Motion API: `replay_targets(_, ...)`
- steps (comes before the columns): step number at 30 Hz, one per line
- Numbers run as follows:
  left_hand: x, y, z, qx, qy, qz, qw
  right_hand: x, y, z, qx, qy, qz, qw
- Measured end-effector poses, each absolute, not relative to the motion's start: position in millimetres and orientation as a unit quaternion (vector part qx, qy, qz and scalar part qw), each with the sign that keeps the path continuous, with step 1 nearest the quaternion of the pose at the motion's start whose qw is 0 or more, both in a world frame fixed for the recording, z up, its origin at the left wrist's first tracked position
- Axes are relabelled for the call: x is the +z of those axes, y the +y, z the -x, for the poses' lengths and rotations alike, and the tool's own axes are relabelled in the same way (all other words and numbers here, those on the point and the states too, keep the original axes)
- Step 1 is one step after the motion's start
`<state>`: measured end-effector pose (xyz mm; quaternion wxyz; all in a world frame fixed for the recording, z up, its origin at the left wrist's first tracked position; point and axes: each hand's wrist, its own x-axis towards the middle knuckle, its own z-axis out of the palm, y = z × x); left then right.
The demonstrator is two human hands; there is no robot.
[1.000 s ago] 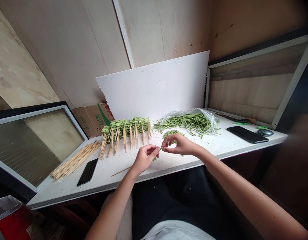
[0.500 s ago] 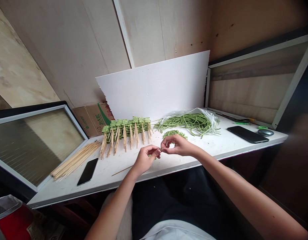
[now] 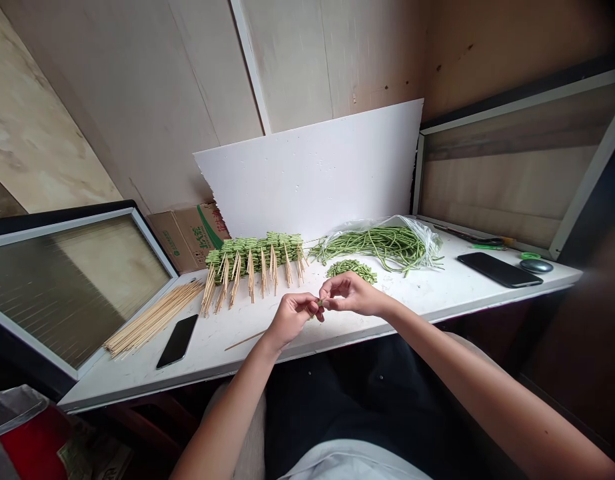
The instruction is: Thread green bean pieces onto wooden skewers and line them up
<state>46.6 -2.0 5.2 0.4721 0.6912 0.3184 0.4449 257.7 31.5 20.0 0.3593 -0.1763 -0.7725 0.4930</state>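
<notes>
My left hand [image 3: 293,319] is closed, its fingertips pinched near the edge of the table. A thin bamboo skewer [image 3: 244,340] runs out to the left behind its wrist, in line with the fingertips. Bits of green show beneath its fingers. My right hand [image 3: 350,293] meets it fingertip to fingertip, pinching a short piece of green bean [image 3: 320,303]. Just behind the right hand lies a heap of cut bean pieces [image 3: 352,268]. Beyond, to the left, stand stacked bean skewers [image 3: 257,253], their bare sticks pointing toward me.
Long green beans [image 3: 382,245] spill from a clear plastic bag at the back. Loose bamboo skewers [image 3: 152,317] and a phone [image 3: 177,341] lie left; another phone [image 3: 500,269] and a dark rounded object [image 3: 536,265] lie right. A white board [image 3: 312,173] leans behind.
The fingertips have shifted slightly, and the green bean piece between them shows more clearly. The view has moved a little; the things on the table stay put.
</notes>
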Motion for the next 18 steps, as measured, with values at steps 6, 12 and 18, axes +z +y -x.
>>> replay_targets(6, 4, -2, -47, 0.456, 0.331, -0.665, 0.490, 21, 33, -258, 0.450, -0.776, 0.202, 0.392)
replay_targets(12, 3, 0, -46, 0.445, 0.324, -0.654, 0.519, 38, 19, -264, 0.261, -0.844, 0.223, 0.411)
replay_targets(18, 6, -3, -46, 0.451, 0.298, -0.612, 0.577, 41, 11, -262, 0.211, -0.857, 0.213, 0.419)
